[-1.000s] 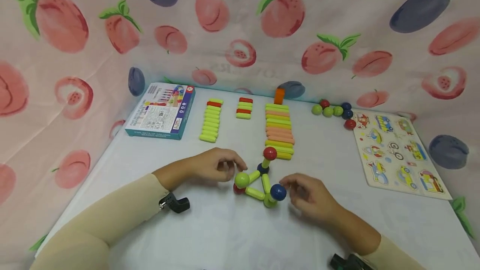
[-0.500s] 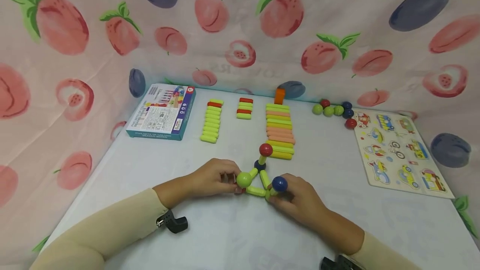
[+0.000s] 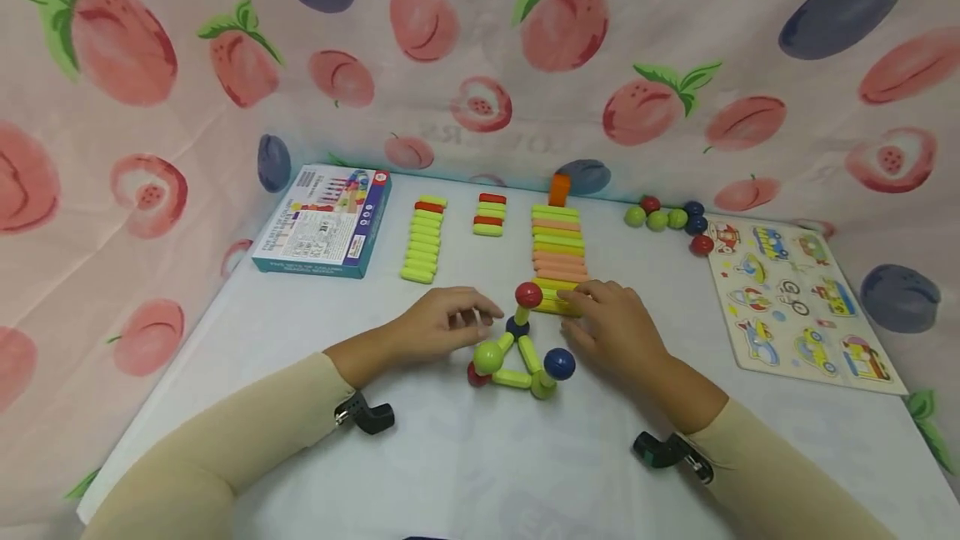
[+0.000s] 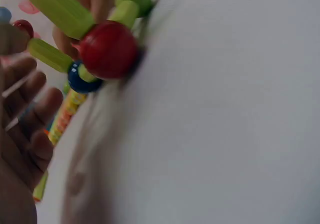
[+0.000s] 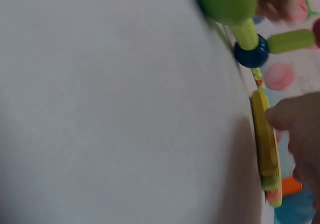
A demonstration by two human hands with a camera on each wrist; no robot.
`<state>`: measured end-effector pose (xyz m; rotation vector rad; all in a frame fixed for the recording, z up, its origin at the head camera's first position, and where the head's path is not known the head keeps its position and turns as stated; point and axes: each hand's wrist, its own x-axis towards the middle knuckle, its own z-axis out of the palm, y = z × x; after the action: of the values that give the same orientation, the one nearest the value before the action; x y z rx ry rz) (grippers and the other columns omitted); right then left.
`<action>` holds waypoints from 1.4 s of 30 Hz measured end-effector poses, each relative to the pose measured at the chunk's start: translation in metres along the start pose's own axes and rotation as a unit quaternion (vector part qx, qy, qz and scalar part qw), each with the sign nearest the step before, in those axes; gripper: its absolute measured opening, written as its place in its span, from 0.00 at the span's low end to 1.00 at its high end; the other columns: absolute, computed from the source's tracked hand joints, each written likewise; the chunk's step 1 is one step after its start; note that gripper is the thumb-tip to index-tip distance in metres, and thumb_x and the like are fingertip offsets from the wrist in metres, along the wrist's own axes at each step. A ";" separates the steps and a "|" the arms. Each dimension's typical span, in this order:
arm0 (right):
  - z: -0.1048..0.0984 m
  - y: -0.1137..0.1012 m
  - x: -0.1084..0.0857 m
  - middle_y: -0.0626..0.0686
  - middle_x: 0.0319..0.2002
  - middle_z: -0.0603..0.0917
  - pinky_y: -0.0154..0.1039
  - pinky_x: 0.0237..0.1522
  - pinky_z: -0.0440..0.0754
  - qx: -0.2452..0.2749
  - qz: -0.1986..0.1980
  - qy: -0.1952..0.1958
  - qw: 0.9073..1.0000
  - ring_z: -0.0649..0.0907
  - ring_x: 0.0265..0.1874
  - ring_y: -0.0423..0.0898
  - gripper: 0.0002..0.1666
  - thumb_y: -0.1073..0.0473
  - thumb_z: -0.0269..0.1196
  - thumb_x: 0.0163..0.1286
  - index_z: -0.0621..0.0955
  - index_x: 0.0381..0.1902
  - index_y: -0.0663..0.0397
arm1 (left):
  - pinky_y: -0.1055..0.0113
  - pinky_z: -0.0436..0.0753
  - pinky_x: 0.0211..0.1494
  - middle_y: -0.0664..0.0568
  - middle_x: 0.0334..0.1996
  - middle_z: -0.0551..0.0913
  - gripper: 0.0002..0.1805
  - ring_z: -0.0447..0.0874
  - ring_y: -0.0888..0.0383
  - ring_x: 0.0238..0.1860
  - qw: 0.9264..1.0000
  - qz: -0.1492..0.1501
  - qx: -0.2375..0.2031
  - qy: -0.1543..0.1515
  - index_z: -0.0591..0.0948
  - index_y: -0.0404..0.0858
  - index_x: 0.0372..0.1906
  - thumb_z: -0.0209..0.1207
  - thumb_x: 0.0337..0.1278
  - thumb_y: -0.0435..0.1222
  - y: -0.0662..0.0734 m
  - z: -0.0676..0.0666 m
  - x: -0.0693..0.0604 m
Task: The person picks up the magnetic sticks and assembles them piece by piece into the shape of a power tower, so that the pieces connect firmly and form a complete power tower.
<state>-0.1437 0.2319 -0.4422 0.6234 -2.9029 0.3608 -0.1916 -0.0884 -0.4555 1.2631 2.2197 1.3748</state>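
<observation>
A triangle of green sticks (image 3: 513,378) and balls stands on the table, with upright sticks topped by a red ball (image 3: 528,295), a green ball (image 3: 488,357) and a blue ball (image 3: 559,363). Beside its left side the left hand (image 3: 438,325) hovers with bent, relaxed fingers, holding nothing; in the left wrist view a red ball (image 4: 109,49) is close to that hand (image 4: 25,129). The right hand (image 3: 618,332) has its fingertips at the near end of the column of coloured sticks (image 3: 558,246). In the right wrist view its thumb is beside a yellow stick (image 5: 265,134); contact is unclear.
A puzzle box (image 3: 322,222) lies at the back left, beside two shorter stick columns (image 3: 423,242) (image 3: 489,216). An orange block (image 3: 559,190) stands behind the long column. Loose balls (image 3: 657,221) and a picture board (image 3: 802,307) are at the right.
The right hand has left the blue-topped corner and moved up to the stick column. My left hand has let go of the structure and shifted slightly away from its lower left corner.
</observation>
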 end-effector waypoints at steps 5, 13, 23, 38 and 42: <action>0.003 -0.008 0.007 0.49 0.49 0.86 0.47 0.47 0.76 -0.074 -0.002 -0.034 0.997 0.80 0.46 0.51 0.20 0.50 0.75 0.69 0.89 0.56 0.49 | 0.65 0.86 0.52 0.56 0.56 0.84 0.25 0.84 0.62 0.48 0.998 -0.066 -0.002 -0.020 0.80 0.47 0.71 0.67 0.73 0.44 -0.001 0.006 0.032; -0.014 -0.008 -0.002 0.48 0.43 0.88 0.49 0.47 0.82 0.086 0.103 -0.136 0.982 0.84 0.43 0.49 0.15 0.57 0.71 0.70 0.90 0.53 0.50 | 0.66 0.86 0.47 0.62 0.47 0.87 0.11 0.85 0.64 0.43 0.998 -0.060 0.023 -0.011 0.86 0.47 0.54 0.70 0.71 0.38 -0.008 0.018 0.046; -0.006 -0.014 -0.007 0.57 0.50 0.87 0.35 0.53 0.83 0.548 0.137 -0.175 0.806 0.84 0.49 0.48 0.21 0.62 0.64 0.80 0.80 0.63 0.71 | 0.65 0.85 0.50 0.60 0.47 0.88 0.11 0.85 0.62 0.45 0.998 -0.067 0.004 0.005 0.87 0.45 0.54 0.70 0.70 0.37 -0.006 0.016 0.045; -0.001 -0.021 -0.009 0.54 0.50 0.88 0.39 0.52 0.82 0.488 0.144 -0.174 0.843 0.83 0.49 0.50 0.17 0.60 0.63 0.80 0.83 0.61 0.62 | 0.67 0.86 0.50 0.58 0.51 0.88 0.15 0.84 0.63 0.45 0.999 -0.035 0.028 -0.010 0.87 0.43 0.58 0.69 0.70 0.35 -0.011 0.018 0.044; -0.002 -0.031 -0.034 0.45 0.39 0.86 0.38 0.39 0.79 0.350 0.134 -0.111 0.920 0.81 0.36 0.45 0.14 0.57 0.68 0.72 0.86 0.55 0.49 | 0.67 0.84 0.47 0.57 0.50 0.88 0.19 0.82 0.63 0.40 0.996 -0.062 0.027 -0.050 0.85 0.42 0.63 0.66 0.71 0.35 -0.010 0.014 0.044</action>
<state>-0.0998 0.2183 -0.4407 0.3467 -3.0313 1.4938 -0.2149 -0.0481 -0.4616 1.1636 2.2381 1.1879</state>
